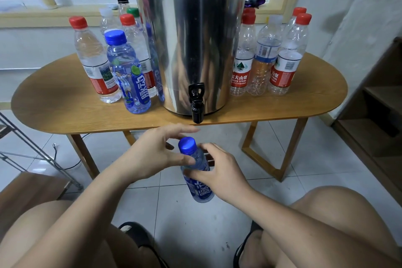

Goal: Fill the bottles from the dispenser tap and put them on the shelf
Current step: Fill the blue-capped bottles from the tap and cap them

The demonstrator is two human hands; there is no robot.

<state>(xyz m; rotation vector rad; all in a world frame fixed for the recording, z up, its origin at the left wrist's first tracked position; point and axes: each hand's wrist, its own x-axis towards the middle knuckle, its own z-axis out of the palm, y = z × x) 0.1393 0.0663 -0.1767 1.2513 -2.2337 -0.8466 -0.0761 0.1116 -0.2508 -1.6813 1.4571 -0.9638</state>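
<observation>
Curling round the blue bottle (201,192), the right hand (219,172) grips its body. The left hand (152,154), fingers loosely spread, hovers by the cap (186,144).

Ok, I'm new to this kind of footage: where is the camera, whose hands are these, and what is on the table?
There is no robot here. One camera sits on a person's head and looks forward and down, so the arms and knees at the bottom are the wearer's own. A steel dispenser stands on a wooden table, and its black tap hangs over the front edge. Capped plastic bottles stand on either side of it, a left group and a right group. Below the tap and off the table, the right hand grips a bottle round its body, with the blue cap on. The left hand is open, its fingers spread by the cap and its thumb near the neck.
</observation>
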